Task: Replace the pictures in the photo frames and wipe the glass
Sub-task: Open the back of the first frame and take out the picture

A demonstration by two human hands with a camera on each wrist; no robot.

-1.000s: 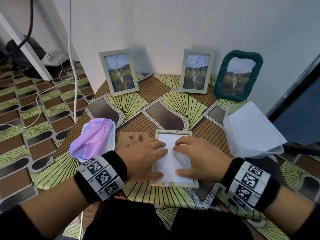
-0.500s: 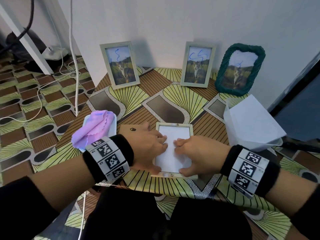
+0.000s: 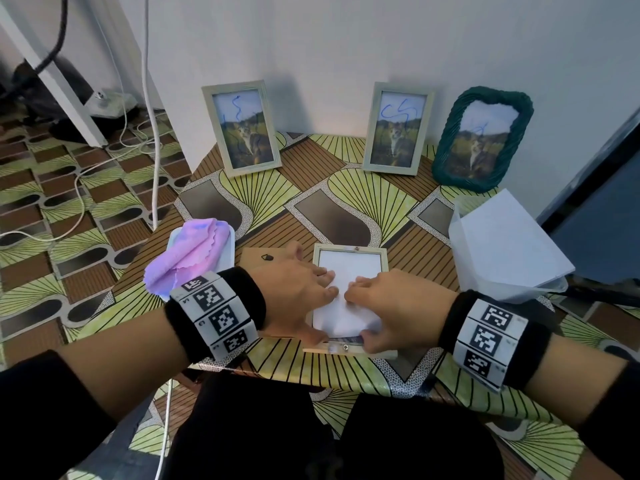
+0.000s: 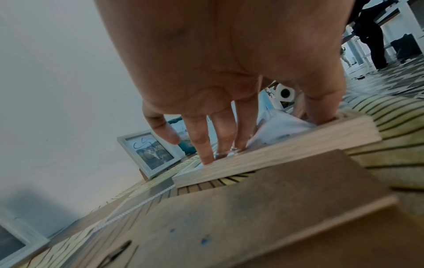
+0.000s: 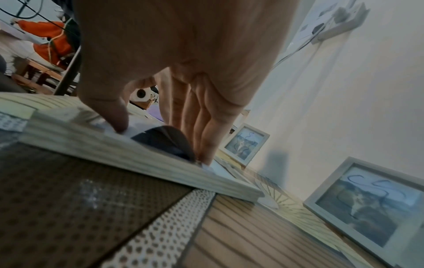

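A light wooden photo frame [image 3: 349, 251] lies face down near the table's front edge, with a photo [image 3: 349, 271] in it, white back up. My left hand [image 3: 304, 299] lies on the photo's left side with straight fingers [image 4: 206, 145], thumb at the near left corner. My right hand [image 3: 381, 306] pinches the photo between thumb and fingers. In the right wrist view the photo [image 5: 165, 141] bows up out of the frame [image 5: 114, 145] and shows its dark printed side. The brown backing board [image 3: 256, 258] lies just left of the frame.
A purple cloth [image 3: 190, 258] sits on a white tray [image 3: 231, 242] at the left. A clear tub of white sheets [image 3: 502, 251] stands right. Two pale frames [image 3: 242, 129] [image 3: 396, 129] and a green woven frame [image 3: 481, 140], scribbled in blue, lean against the wall.
The photo's near edge has lifted and bowed out of the frame, where before it lay flat. Both hands have drawn closer together and the right thumb now works at the near edge.
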